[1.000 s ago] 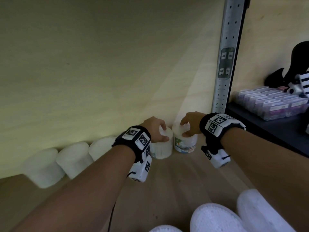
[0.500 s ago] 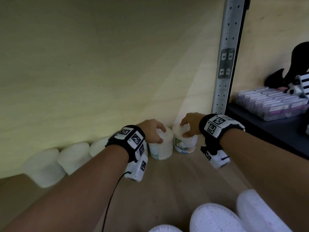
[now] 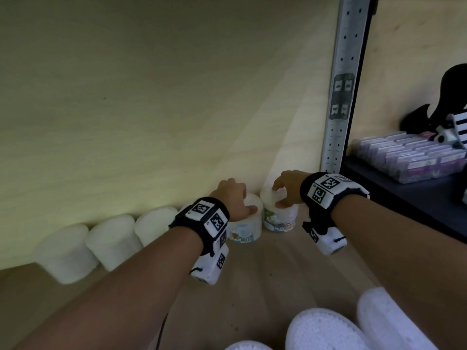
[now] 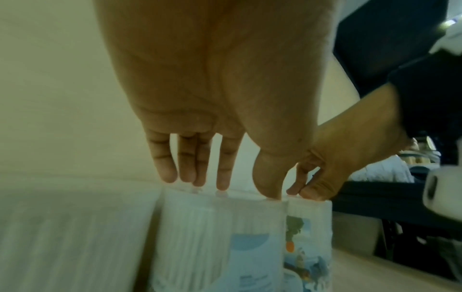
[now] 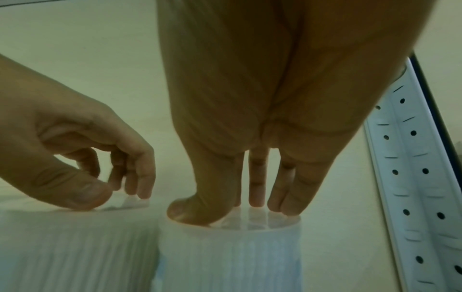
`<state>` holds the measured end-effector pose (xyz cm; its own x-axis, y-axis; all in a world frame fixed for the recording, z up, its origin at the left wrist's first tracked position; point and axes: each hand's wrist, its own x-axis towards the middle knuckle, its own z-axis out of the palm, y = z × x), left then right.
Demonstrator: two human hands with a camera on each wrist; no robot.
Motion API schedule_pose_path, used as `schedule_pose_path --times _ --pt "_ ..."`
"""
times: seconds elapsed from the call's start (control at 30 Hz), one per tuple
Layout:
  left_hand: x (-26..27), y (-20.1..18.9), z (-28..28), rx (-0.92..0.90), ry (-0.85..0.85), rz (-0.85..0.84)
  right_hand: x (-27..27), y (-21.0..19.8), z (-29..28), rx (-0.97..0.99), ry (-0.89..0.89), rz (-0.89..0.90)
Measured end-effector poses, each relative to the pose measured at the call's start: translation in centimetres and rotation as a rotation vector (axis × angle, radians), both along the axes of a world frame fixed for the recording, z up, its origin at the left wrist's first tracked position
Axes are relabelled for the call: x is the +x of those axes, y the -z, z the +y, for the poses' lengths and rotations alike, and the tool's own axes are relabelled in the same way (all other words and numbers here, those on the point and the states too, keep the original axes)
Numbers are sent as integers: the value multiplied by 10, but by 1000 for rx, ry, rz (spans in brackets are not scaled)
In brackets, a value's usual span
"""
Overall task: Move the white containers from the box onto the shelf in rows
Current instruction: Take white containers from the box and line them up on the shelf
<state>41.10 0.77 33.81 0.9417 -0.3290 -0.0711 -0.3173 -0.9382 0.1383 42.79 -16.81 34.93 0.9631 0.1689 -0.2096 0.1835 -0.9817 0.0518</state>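
Note:
Two white containers stand side by side at the back of the wooden shelf (image 3: 278, 279), against the back panel. My left hand (image 3: 235, 198) (image 4: 232, 189) rests its straight fingertips and thumb on the lid of the left container (image 3: 246, 228) (image 4: 200, 237). In the same way my right hand (image 3: 285, 190) (image 5: 230, 212) touches the lid of the right container (image 3: 280, 218) (image 5: 230, 256), which has a colourful label. Three more white containers (image 3: 113, 241) line up to the left along the back panel.
A perforated metal upright (image 3: 341, 84) bounds the shelf on the right. Beyond it a dark shelf (image 3: 417, 198) holds purple packets (image 3: 409, 155) and a black-and-white object (image 3: 449, 122). More white containers (image 3: 326, 329) lie at the bottom edge, close to me.
My left wrist drifted slightly left and came back. Both hands stay on the lids and the two containers have barely moved.

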Motion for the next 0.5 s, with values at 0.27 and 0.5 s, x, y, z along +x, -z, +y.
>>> schedule_pose_path --times 0.27,0.5 --pt "1 -10 5 -6 116 110 1 1 1 20 -6 -17" --pt "5 -2 2 6 59 38 1 1 0 23 -11 -23"
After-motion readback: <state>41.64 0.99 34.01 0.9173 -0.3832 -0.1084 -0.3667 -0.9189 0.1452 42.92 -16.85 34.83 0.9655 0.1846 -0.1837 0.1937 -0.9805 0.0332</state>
